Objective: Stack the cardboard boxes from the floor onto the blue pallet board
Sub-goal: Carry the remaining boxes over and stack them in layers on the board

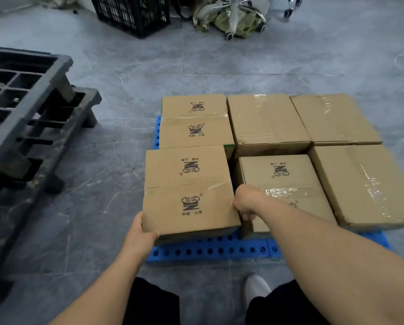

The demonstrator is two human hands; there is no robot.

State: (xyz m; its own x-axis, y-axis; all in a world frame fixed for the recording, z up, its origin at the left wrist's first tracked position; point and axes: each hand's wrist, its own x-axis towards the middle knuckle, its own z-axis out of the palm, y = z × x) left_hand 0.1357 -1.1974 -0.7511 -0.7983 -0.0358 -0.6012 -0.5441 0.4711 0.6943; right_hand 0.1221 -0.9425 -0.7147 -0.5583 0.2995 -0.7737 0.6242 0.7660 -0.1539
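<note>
Cardboard box [189,191] between both hands, underside and blue pallet board [210,250] mostly hidden.

The person's arms [332,261] are bare to the frame's edge, with no sleeves in view. They wear black trousers [154,303] and a pale grey shoe [255,289].

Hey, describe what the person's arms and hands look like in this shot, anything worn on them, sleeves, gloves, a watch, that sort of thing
Both arms are bare as far up as the picture shows: no sleeves in view. The left hand and the right hand wear no gloves, and no watch, bracelet or ring shows on either. Below the arms, dark trousers and a light grey shoe are visible.
</note>
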